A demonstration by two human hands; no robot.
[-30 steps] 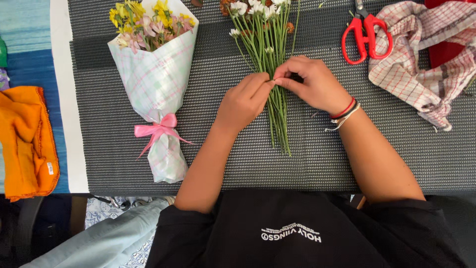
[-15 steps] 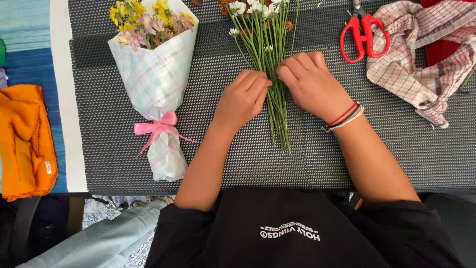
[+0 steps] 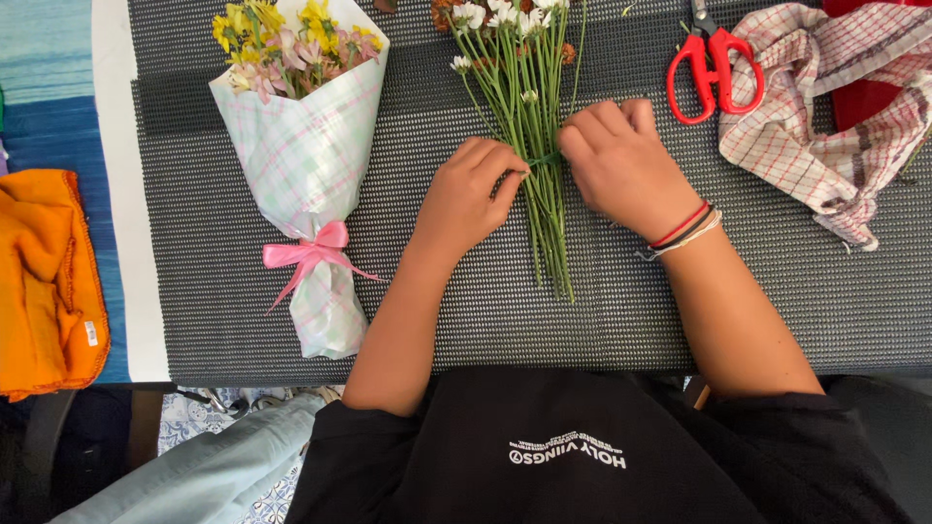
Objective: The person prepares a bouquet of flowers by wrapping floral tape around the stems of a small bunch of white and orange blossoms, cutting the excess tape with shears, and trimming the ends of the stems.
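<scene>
Both hands have shifted slightly apart along the stems since a moment ago: earlier the right hand lay over the left's fingertips, and now each sits on its own side of the bunch. Left hand (image 3: 469, 194) is curled, fingertips pinching at the stems (image 3: 546, 209) from the left. Right hand (image 3: 621, 160) is also curled, fingers bent down onto the stems from the right, with red, black and white bands (image 3: 685, 230) on its wrist. A thin green tie seems to cross the stems between the two hands, though it is too small to be sure.

The stems lie flat on the grey mat (image 3: 777, 291), cut ends pointing toward the person, small white and rust flower heads (image 3: 500, 19) at the far edge. A wrapped bouquet (image 3: 301, 146) with yellow and pink blooms and a pink bow (image 3: 311, 252) lies well to the left on the same mat. Red scissors (image 3: 714, 63) rest at the far right, just beside a checked cloth (image 3: 825, 126). An orange cloth (image 3: 44, 281) sits off the mat at the left edge.
</scene>
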